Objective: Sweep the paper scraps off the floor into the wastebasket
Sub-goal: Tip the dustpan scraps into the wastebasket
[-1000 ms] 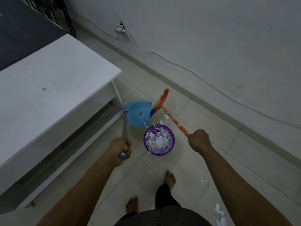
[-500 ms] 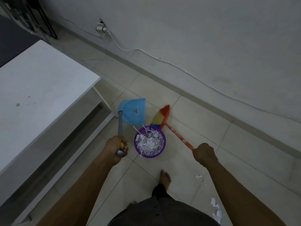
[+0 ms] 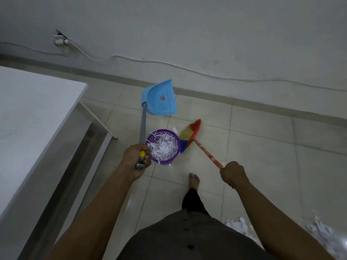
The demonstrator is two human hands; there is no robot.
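A purple wastebasket (image 3: 173,158) stands on the tiled floor, heaped with white paper scraps (image 3: 163,147). My left hand (image 3: 136,157) grips the grey handle of a blue dustpan (image 3: 161,99), whose pan is beyond the basket, near the wall. My right hand (image 3: 232,173) grips the orange handle of a broom (image 3: 189,133); its red, yellow and blue bristles rest just right of the basket. More paper scraps (image 3: 239,227) lie on the floor at the bottom right.
A white table (image 3: 32,117) with a lower shelf fills the left side. A wall with a socket (image 3: 61,41) and a trailing white cable runs along the back. My bare foot (image 3: 194,182) stands behind the basket.
The view has swung to the right. The dustpan has moved farther beyond the basket. The broom head has come down beside the basket's right side. Both hands keep their grips.
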